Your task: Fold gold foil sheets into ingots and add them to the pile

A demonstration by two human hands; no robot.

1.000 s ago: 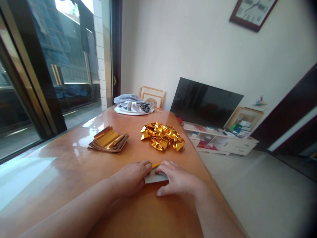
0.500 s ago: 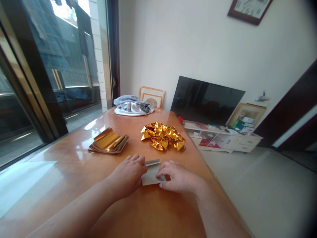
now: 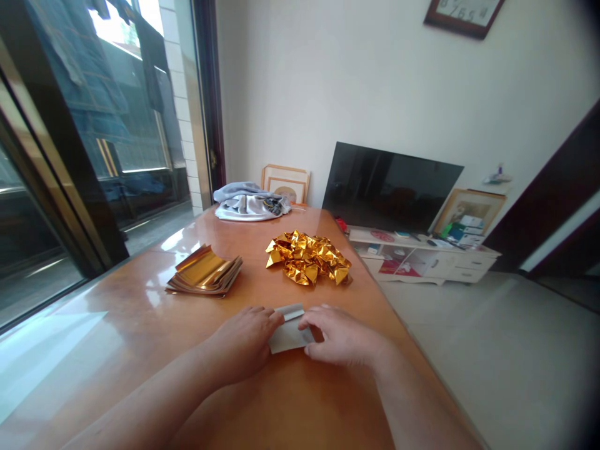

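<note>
Well, left hand (image 3: 244, 344) and right hand (image 3: 340, 337) press fingers (image 3: 268, 314) on edges of folded foil (image 3: 288, 336).

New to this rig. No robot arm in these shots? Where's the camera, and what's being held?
No machine here: these are a person's own bare hands, filmed by one camera worn on the head, looking forward and down, so all three pictures share that view. The left hand and right hand both rest on a folded silvery sheet, on a glossy wooden table. Further along the table lie a stack of gold foil sheets and a crumpled gold foil pile.
</note>
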